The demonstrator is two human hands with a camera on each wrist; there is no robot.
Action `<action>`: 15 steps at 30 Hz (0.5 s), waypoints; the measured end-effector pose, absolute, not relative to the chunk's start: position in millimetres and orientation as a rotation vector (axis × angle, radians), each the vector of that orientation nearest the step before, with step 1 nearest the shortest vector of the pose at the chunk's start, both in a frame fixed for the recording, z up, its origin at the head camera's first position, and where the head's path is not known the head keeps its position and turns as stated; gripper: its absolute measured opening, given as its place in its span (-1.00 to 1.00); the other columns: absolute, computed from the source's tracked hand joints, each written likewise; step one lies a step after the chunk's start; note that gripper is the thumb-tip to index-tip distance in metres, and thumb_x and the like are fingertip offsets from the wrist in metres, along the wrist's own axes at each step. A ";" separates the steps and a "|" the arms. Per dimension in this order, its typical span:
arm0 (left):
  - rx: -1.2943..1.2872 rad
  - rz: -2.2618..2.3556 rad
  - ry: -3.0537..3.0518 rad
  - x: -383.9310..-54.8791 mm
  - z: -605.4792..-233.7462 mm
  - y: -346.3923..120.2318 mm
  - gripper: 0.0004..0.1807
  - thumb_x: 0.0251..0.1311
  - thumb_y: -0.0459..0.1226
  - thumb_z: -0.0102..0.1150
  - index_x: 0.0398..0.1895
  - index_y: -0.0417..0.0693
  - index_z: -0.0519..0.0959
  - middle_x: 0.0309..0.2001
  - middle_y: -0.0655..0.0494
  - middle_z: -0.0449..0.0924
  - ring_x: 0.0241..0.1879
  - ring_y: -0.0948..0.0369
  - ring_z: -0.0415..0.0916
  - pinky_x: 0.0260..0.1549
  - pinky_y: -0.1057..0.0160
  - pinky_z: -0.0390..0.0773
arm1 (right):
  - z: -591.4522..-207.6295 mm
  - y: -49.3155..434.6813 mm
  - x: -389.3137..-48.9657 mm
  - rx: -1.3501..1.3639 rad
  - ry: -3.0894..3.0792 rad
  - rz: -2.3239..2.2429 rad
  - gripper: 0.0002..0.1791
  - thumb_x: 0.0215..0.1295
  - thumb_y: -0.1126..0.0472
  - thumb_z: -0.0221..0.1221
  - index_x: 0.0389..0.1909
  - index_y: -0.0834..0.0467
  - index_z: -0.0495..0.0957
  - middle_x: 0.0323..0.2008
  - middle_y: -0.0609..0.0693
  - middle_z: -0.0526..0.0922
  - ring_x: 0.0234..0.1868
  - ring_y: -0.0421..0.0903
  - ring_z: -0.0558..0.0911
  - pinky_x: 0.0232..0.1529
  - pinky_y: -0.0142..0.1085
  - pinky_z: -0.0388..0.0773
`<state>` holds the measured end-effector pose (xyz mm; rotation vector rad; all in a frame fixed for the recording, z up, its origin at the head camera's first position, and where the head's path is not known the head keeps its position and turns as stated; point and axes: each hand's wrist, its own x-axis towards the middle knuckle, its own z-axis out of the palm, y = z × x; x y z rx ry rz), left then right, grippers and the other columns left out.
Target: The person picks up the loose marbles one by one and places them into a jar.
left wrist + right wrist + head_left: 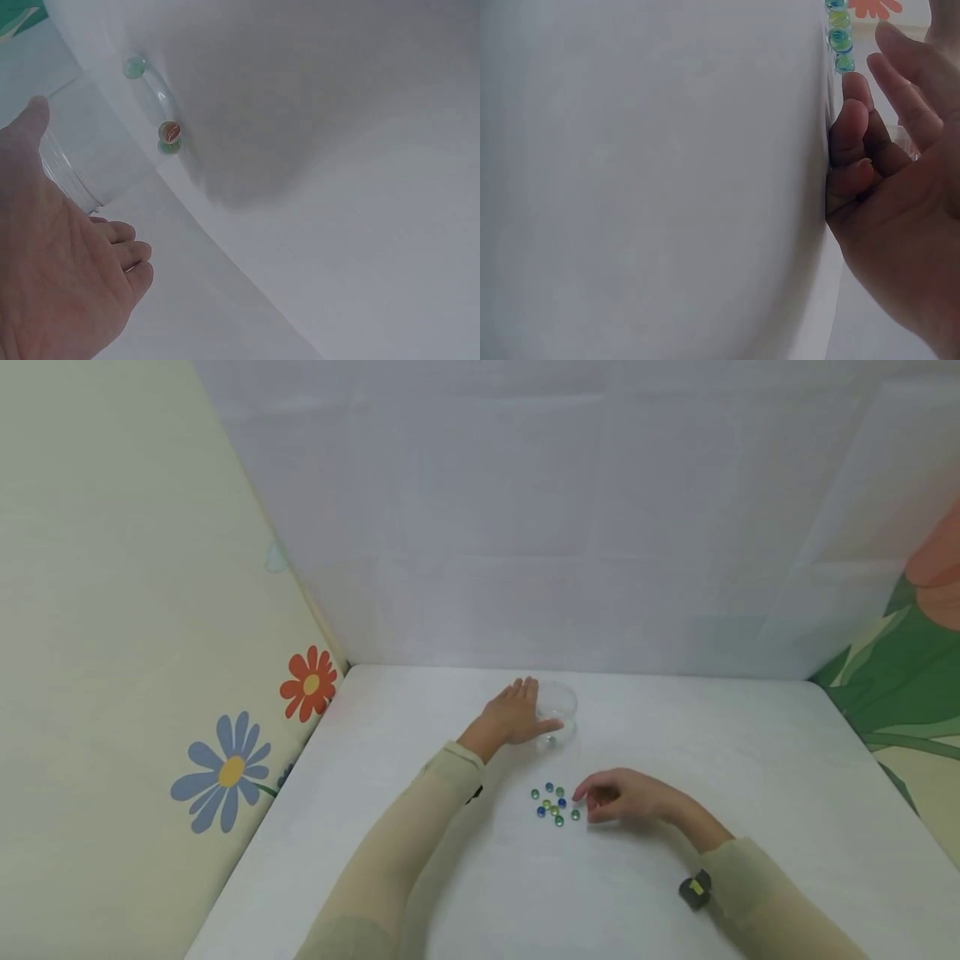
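Note:
A clear, see-through jar [558,695] stands toward the back of the table. My left hand [513,713] is at its left side, fingers stretched away from me and thumb across the front. In the left wrist view the thumb and fingers lie on either side of the jar's rim [69,180]. Green marbles [134,67] and a reddish marble [170,133] show at the jar's bottom. Several blue, green and yellow-green marbles [554,811] lie grouped nearer to me. My right hand [626,795] is just right of them, fingers bent, thumb and forefinger apart, with nothing visible between them.
The white table [442,893] runs back to a pale hanging cloth [525,527]. A cream wall with printed flowers [228,772] borders the left side, and another flowered panel [930,693] the right. A dark wrist device [696,890] sits at the right cuff.

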<state>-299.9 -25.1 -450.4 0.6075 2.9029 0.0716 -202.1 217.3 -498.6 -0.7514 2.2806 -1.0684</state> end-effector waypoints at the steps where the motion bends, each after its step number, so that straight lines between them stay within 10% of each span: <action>1: 0.609 0.068 2.903 -300.0 -450.4 -25.0 0.16 0.33 0.46 -0.29 0.64 -0.21 -0.22 0.64 -0.12 -0.20 0.62 0.01 -0.23 0.58 0.14 -0.15 | -499.3 217.2 -202.4 -0.753 2.287 -1.060 -0.67 0.26 0.17 0.38 0.05 0.02 0.67 -0.30 -0.08 0.64 -0.24 -0.08 0.58 -0.17 -0.31 0.53; 15: 0.621 0.071 2.887 -299.3 -447.7 -25.1 0.15 0.33 0.46 -0.28 0.63 -0.21 -0.22 0.64 -0.13 -0.21 0.62 0.01 -0.24 0.58 0.14 -0.15 | -504.7 209.0 -199.4 -0.700 2.384 -0.981 -0.72 0.19 0.15 0.42 -0.07 -0.09 0.69 -0.37 -0.13 0.60 -0.32 -0.12 0.53 -0.27 -0.33 0.51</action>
